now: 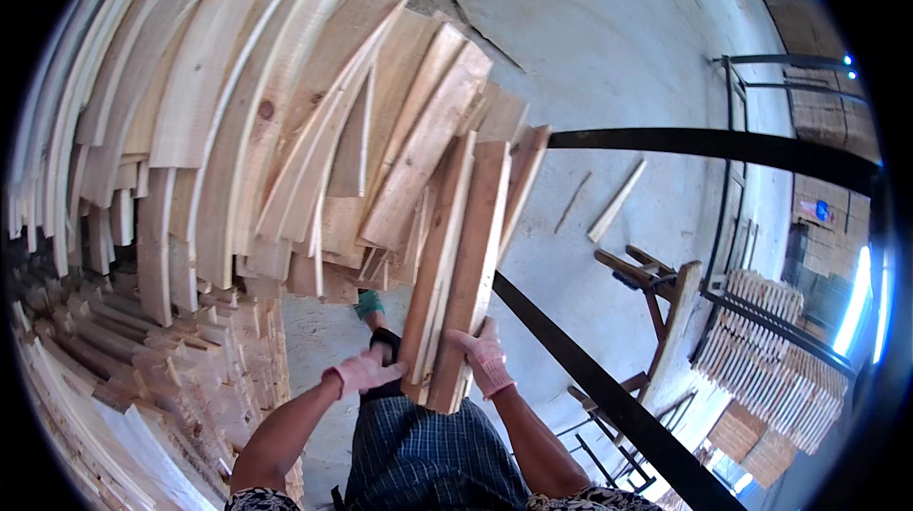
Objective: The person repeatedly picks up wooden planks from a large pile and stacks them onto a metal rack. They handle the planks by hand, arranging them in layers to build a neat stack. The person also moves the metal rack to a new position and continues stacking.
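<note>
Gripping wooden planks (475,264) | right hand (486,359): clasped at edge | left hand (364,373): outstretched, touching opposite side

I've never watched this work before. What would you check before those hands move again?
1. Left hand and right hand gloved: ok.
2. Right hand on the right board: ok, at its near end.
3. Left hand's hold on the left board: cannot tell; fingertips meet its edge, underside hidden.
4. Boards' far ends clear of the wood pile: cannot tell; they overlap in this view.
5. Floor free of scraps: not ok; a pale strip lies there.
</note>
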A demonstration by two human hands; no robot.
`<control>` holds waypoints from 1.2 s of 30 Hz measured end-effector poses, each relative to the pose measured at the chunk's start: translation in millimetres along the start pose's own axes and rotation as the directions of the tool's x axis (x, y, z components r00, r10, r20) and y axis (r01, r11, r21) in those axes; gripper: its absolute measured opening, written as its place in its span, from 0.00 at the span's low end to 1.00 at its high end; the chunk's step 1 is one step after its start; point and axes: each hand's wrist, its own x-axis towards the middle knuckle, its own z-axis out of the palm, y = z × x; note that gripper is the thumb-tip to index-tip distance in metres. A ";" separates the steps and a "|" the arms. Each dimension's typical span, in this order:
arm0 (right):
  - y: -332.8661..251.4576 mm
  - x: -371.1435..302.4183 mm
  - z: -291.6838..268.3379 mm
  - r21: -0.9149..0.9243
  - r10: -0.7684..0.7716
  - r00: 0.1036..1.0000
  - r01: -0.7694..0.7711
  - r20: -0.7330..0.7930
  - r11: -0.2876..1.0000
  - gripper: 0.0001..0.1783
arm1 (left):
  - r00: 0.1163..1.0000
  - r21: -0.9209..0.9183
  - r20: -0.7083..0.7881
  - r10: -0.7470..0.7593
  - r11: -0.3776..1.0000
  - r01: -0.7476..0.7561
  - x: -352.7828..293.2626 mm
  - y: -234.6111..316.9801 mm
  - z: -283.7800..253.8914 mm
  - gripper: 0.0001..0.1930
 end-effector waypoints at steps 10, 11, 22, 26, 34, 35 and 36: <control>-25.5 -71.7 -19.3 0.176 -0.120 0.986 0.099 0.118 0.979 0.40 | 0.958 -0.435 -0.246 0.144 0.867 -0.242 -104.7 121.8 55.8 0.50; -21.4 -89.0 -22.0 0.198 -0.182 0.969 0.148 0.168 0.969 0.39 | 0.965 -0.542 -0.184 0.185 0.800 -0.257 -124.3 120.4 59.8 0.50; -7.0 -229.6 -44.5 0.373 -0.008 0.933 -0.136 0.361 0.918 0.35 | 0.974 -0.668 -0.139 0.180 0.709 -0.226 -246.6 56.8 146.8 0.32; -19.0 -273.4 -59.5 0.359 -0.261 0.888 0.119 0.378 0.926 0.34 | 0.830 -0.677 -0.382 0.407 0.487 -0.551 -266.0 44.9 191.4 0.49; -41.9 -381.1 -20.5 0.265 -0.584 0.487 0.575 0.649 0.774 0.33 | 0.324 -0.459 -0.818 0.475 -0.201 -0.865 -363.1 -17.6 279.1 0.57; -40.7 -397.2 -6.6 0.258 -0.575 0.422 0.601 0.701 0.756 0.33 | 0.263 -0.384 -0.872 0.413 -0.242 -0.891 -375.0 -30.7 291.4 0.57; -38.3 -413.3 7.8 0.261 -0.566 0.358 0.623 0.743 0.737 0.32 | 0.171 -0.276 -0.913 0.371 -0.251 -0.928 -386.1 -46.3 300.5 0.58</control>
